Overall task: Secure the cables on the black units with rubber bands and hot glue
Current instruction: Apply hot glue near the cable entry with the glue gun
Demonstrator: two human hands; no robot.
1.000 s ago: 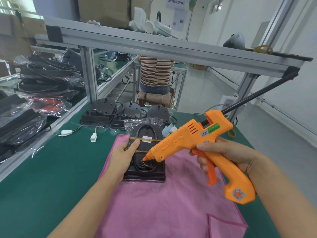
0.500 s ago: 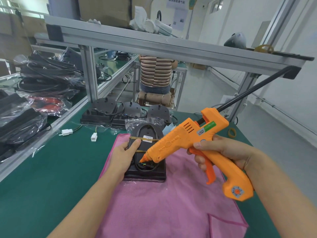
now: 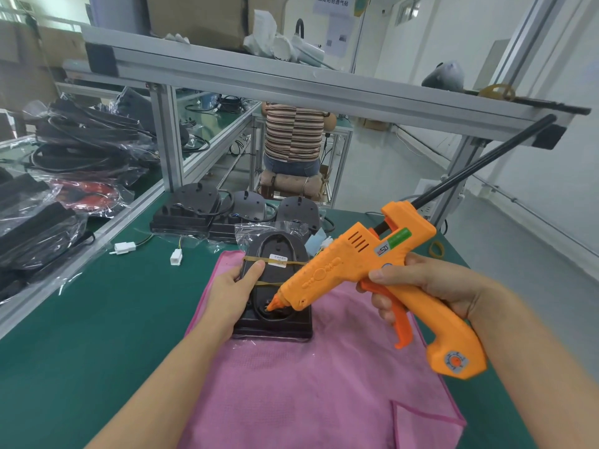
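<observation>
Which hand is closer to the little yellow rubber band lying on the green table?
Right hand: the rubber band lies just beyond it. The left hand is far across.

At frame centre your unit lies on the cloth spread over the counter, with more units behind it, two connectors to its left, and bagged cables upper left.

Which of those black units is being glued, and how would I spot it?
Find the pink cloth on the green bench. The black unit lying on its far end is the one, held by the left hand, with the orange glue gun nozzle at its near end. Unlike the units behind it, it has rubber bands across it.
</observation>
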